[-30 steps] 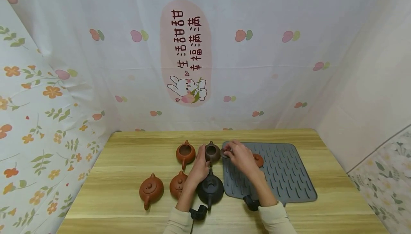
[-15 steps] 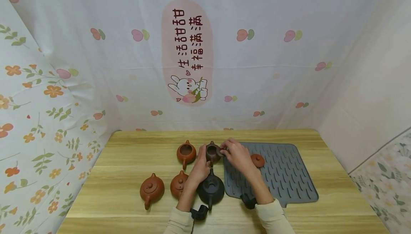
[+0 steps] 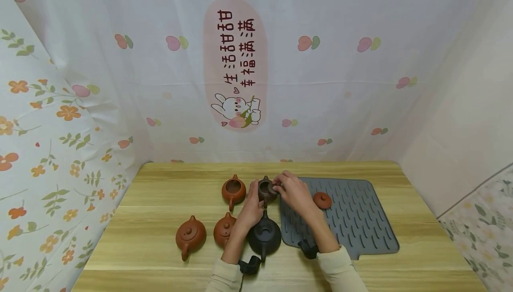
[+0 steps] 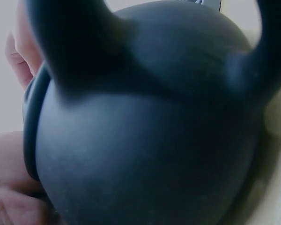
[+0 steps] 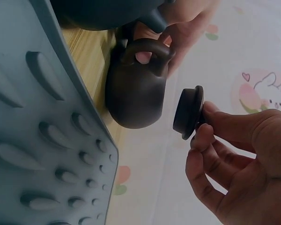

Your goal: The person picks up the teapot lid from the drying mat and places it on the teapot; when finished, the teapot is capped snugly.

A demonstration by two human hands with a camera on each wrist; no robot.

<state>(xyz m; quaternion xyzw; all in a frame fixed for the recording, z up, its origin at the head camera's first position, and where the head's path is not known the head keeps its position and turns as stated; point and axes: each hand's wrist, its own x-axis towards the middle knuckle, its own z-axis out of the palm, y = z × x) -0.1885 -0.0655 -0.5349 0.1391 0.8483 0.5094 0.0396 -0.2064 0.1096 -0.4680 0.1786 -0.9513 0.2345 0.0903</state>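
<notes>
My right hand (image 3: 294,192) pinches a small dark brown teapot lid (image 5: 189,112) by its knob. In the right wrist view the lid is tilted on edge, apart from the dark brown teapot (image 5: 136,96); from the head it overlaps the right side of the pot's open mouth. My left hand (image 3: 249,210) holds that teapot at its left side and handle, the thumb tip showing through the handle loop. A larger black teapot (image 3: 264,237) with its lid on stands just below the left hand and fills most of the left wrist view.
A lidless reddish-brown teapot (image 3: 234,190) stands left of the dark brown one. Two lidded ones stand nearer: one teapot (image 3: 190,235) farther left, another teapot (image 3: 222,229) partly behind the left forearm. A reddish lid (image 3: 322,200) lies on the grey ridged mat (image 3: 360,221) at right.
My right hand has moved left with the brown lid, from over the mat's edge to the brown teapot's mouth. The left hand stays at the pot; the view shifts slightly.
</notes>
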